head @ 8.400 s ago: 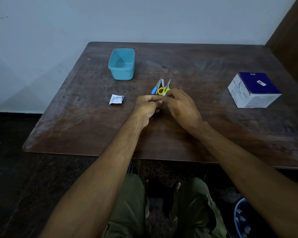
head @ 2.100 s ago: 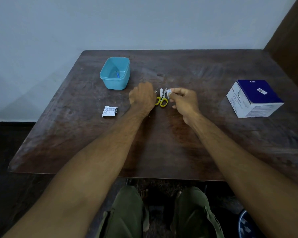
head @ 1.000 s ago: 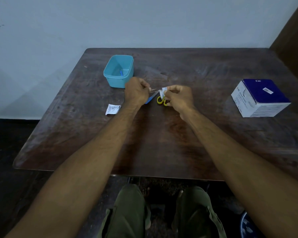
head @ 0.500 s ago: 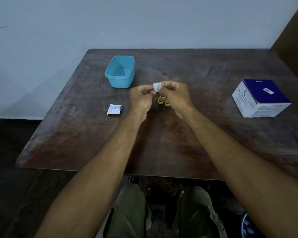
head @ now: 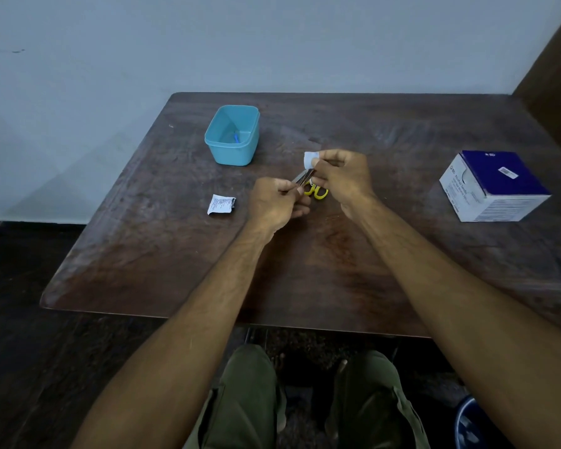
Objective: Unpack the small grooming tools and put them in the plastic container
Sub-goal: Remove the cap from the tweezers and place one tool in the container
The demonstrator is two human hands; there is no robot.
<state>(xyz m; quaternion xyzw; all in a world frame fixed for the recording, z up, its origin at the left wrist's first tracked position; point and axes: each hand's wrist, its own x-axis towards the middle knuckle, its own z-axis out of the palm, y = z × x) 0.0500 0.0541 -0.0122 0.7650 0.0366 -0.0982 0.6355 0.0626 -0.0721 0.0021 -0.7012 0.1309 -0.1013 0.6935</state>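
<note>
The left hand (head: 277, 202) pinches a metal tool (head: 302, 177) while the right hand (head: 340, 176) grips its wrapper (head: 309, 158) (above the worktop (head: 305, 270)); pull straight apart, then reach the container (head: 232, 135).

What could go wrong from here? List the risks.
1. The left hand pulls a thin metal tool out of the white wrapper pinched by the right hand; its tip could prick a finger.
2. The yellow scissors lie right under both hands and could get knocked.
3. The tub sits apart, so the tool could drop on the way.
</note>
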